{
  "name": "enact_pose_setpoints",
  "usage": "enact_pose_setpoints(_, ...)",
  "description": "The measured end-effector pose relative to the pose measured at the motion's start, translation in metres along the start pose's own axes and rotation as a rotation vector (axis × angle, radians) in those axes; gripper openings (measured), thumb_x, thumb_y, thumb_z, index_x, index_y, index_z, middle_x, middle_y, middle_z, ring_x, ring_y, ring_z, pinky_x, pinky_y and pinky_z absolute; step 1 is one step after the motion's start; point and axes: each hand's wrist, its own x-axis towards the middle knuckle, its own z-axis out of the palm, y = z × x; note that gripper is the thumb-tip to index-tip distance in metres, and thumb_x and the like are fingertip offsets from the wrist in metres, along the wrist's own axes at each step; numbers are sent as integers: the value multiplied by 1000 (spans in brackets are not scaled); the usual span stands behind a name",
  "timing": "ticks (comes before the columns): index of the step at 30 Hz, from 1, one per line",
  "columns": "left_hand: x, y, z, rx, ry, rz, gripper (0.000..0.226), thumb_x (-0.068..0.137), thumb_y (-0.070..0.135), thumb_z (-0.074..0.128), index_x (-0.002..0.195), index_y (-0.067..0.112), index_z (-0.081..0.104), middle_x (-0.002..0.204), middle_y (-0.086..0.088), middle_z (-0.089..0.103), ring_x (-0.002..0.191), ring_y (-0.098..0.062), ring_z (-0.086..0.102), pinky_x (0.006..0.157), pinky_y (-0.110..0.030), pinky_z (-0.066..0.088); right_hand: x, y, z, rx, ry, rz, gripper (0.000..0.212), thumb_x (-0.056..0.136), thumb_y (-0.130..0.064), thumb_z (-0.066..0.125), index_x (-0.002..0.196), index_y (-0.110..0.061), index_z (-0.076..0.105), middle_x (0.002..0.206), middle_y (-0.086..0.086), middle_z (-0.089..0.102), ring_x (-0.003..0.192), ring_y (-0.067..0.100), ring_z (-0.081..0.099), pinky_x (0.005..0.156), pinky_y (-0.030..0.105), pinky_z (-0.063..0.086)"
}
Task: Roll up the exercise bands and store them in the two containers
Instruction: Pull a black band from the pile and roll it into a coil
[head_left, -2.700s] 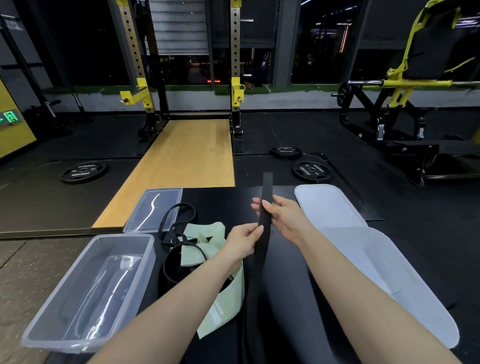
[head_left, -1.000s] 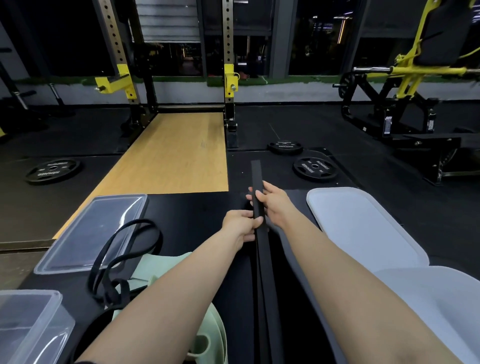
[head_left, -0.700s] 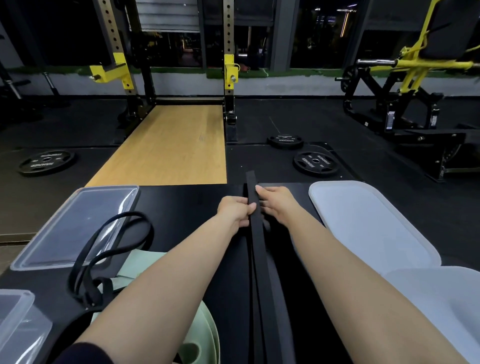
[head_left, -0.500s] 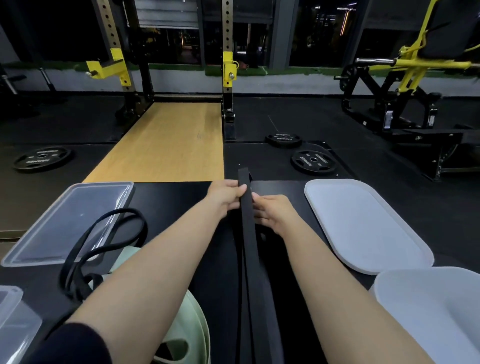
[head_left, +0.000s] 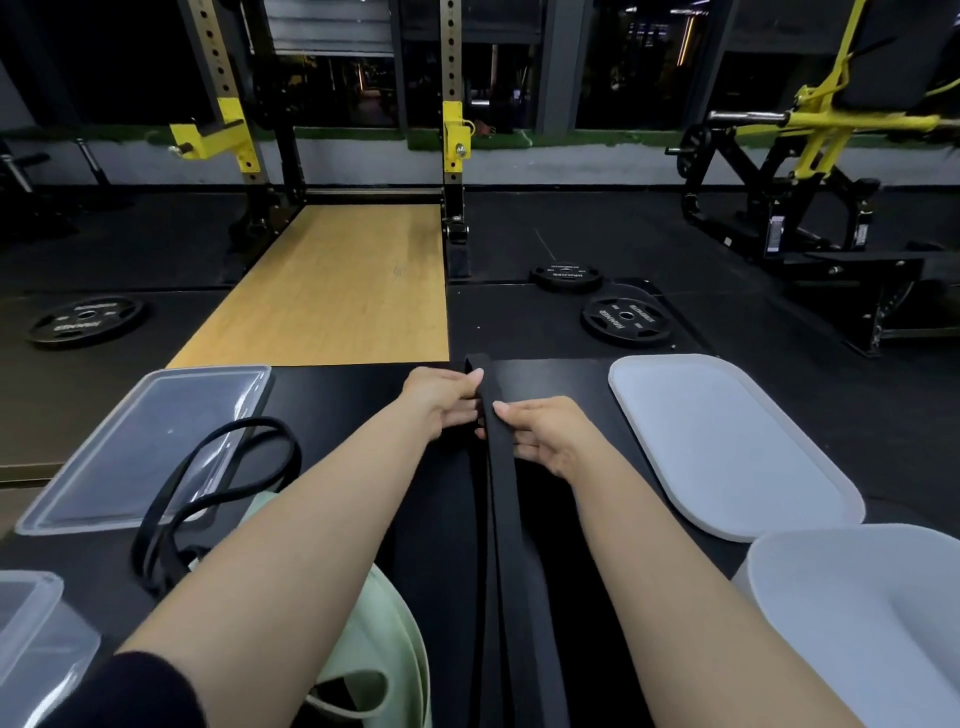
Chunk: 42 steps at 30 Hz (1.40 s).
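Head view, bottom edge first: a pale green band (head_left: 384, 639) lies slack at the lower centre of the frame, partly under the left forearm, and a clear container (head_left: 36, 639) shows its corner at the lower left. At the lower right sits a white container (head_left: 872, 623) with its rim toward us. Up the middle of the black counter (head_left: 353, 395) runs a long flat black band (head_left: 501, 519), stretched straight away from the person. Both hands meet at its far end, just above mid-frame — the left hand (head_left: 441, 402) pinches the band's left edge with fingers curled onto it, and the right hand (head_left: 540, 434) grips it from the right, thumb on top, a little nearer than the left. A thin black loop band (head_left: 228, 467) lies at left of centre, draped over the near corner of a clear lid (head_left: 130, 447). A white lid (head_left: 727, 441) lies flat at right of centre. Beyond the counter — a wooden platform (head_left: 332, 286), weight plates (head_left: 626, 318) on the dark floor, and a yellow-and-black rack (head_left: 452, 135) in the upper part of the frame.
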Motion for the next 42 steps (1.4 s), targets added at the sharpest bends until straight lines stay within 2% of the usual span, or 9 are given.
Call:
enact_pose_setpoints(6, -32, -13, -22, 257, -186, -138, 38, 91, 24, 59, 116, -5, 58, 97, -15, 65, 87, -24, 66, 66, -28, 57, 11, -10, 8, 38, 101, -35, 8, 87, -2, 64, 90, 5, 66, 78, 15, 70, 62, 18, 70, 59, 26, 59)
enact_pose_setpoints(11, -52, -21, -21, 231, -281, -139, 40, 87, 18, 65, 121, -1, 58, 118, -19, 63, 106, -28, 63, 70, -29, 57, 19, -25, 12, 18, 133, -41, 11, 87, -2, 64, 94, 8, 65, 86, 17, 70, 67, 20, 71, 66, 27, 59)
enact_pose_setpoints(17, -66, -20, -9, 215, -224, -22, 18, 85, 4, 67, 103, 1, 66, 84, -8, 70, 70, -14, 68, 55, -19, 57, 30, -34, 21, 21, 197, -41, 25, 87, -6, 67, 105, 10, 62, 91, 21, 71, 81, 27, 71, 87, 38, 56)
enact_pose_setpoints(22, -68, -9, -4, 108, -188, -49, 20, 87, -4, 60, 106, -6, 63, 89, -14, 68, 69, -20, 67, 56, -22, 58, 13, -33, 13, -4, 120, -21, 22, 90, -14, 63, 103, 4, 63, 99, 16, 69, 78, 21, 68, 60, 26, 56)
enact_pose_setpoints(25, -62, -2, -4, 62, -149, -22, 25, 86, -3, 62, 110, -8, 63, 98, -18, 68, 74, -21, 67, 60, -23, 59, -4, -31, 6, -4, 85, -17, 19, 91, -18, 62, 89, 1, 62, 87, 14, 67, 71, 19, 67, 51, 23, 54)
enact_pose_setpoints(30, -41, 5, 2, 5, -61, 18, 44, 82, 1, 68, 123, -7, 55, 109, -21, 67, 86, -23, 69, 64, -23, 59, -33, -23, -1, -101, 20, -13, 27, 88, -26, 66, 91, 1, 65, 87, 16, 71, 74, 20, 71, 58, 25, 57)
enact_pose_setpoints(34, -31, 6, 10, 30, -18, 43, 40, 79, 6, 73, 116, -4, 61, 110, -18, 67, 96, -26, 68, 83, -36, 57, -46, -20, -3, -149, -35, 5, 29, 85, -20, 70, 103, 1, 65, 91, 15, 72, 71, 17, 72, 58, 23, 56)
enact_pose_setpoints(38, -30, 2, 15, -47, -23, 45, 26, 83, 6, 70, 106, -3, 63, 104, -18, 69, 71, -16, 71, 71, -27, 57, -45, -15, -7, -160, -19, 35, 38, 79, -9, 75, 111, 5, 61, 94, 17, 72, 72, 19, 72, 58, 25, 57)
enact_pose_setpoints(42, -36, 1, 12, -18, -34, 7, 37, 84, 14, 69, 115, -4, 60, 109, -16, 67, 95, -22, 66, 73, -27, 54, -41, -12, -8, -130, 40, 27, 38, 76, -2, 76, 111, 5, 60, 88, 15, 71, 70, 19, 71, 58, 27, 58)
